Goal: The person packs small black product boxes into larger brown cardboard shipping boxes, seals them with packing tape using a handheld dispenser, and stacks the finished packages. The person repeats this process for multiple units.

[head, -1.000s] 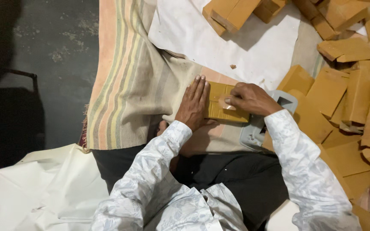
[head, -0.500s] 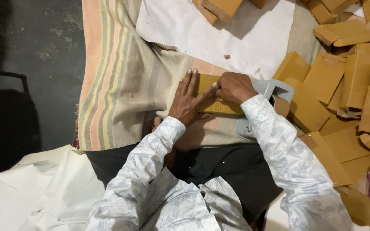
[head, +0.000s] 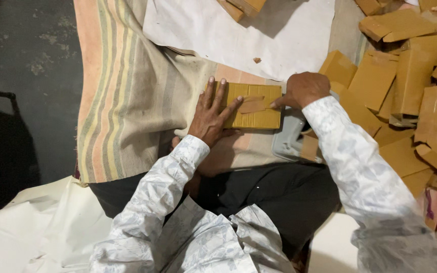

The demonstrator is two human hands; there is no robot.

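Seated on floor, head view straight down over lap. Flat yellow-brown packet [head: 255,106] lying on striped cloth [head: 122,96], just ahead of knees. Left hand [head: 212,112] spread flat, palm down, fingers splayed across packet's left part, pressing rather than gripping; nothing clenched. Right hand [head: 303,90] at packet's right edge, knuckles curled, fingertips touching the end of a brown tape strip [head: 253,105] laid aslant over packet's middle; whether pinching the strip or only pressing it, cannot tell. Grey tape dispenser [head: 290,139] on cloth just beside packet, under right forearm, partly hidden by sleeve. White paper sheet [head: 259,35] beyond packet, a small brown scrap [head: 257,60] on it. Heap of similar brown packets [head: 410,86] to the right, overlapping, some tilted, well apart from left hand; a few more [head: 241,7] at top edge on the white sheet. Dark floor [head: 21,60] to the left. White sheeting [head: 31,232] at lower left. Patterned white sleeves on both arms, dark trousers below.
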